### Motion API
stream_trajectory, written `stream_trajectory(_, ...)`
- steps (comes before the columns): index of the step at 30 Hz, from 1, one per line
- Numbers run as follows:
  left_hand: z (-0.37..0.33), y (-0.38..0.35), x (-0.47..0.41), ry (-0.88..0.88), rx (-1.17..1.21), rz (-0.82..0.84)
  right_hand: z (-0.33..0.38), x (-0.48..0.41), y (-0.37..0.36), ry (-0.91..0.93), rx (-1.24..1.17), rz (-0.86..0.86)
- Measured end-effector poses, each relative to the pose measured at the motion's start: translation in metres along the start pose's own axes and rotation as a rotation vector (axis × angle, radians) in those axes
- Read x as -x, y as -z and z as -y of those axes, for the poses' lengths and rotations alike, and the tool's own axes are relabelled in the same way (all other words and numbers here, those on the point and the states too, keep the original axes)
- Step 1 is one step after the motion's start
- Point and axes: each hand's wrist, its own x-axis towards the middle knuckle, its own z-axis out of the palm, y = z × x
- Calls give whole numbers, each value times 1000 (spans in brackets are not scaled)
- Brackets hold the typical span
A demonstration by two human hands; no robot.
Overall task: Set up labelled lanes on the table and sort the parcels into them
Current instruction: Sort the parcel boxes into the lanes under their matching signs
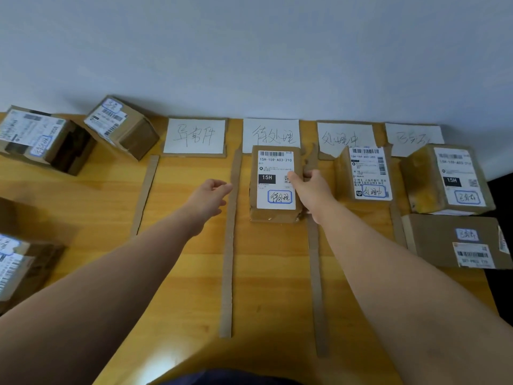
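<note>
A brown parcel [273, 184] with a white shipping label lies in the second lane, just below that lane's handwritten card [270, 134]. My right hand [308, 187] grips the parcel's right edge, thumb on the label. My left hand [209, 197] hovers open over the first lane, left of the cardboard divider strip [229, 245], holding nothing. The first lane's card [194, 136] has no parcel under it. One parcel [365, 173] sits in the third lane. Two parcels [444, 179] [455, 241] sit in the fourth lane.
Unsorted parcels lie at the left: two at the back [41, 137] [122, 126] and one at the front left edge [19, 265]. Further strips [144, 193] [315, 273] mark the lanes on the wooden table [180, 273]. A white wall runs behind.
</note>
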Motion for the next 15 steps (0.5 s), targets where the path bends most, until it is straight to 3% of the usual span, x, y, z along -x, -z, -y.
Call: stream_trajectory(15,-4,17,-4,-8,0,-16,12,-4,-1,17,145,-139)
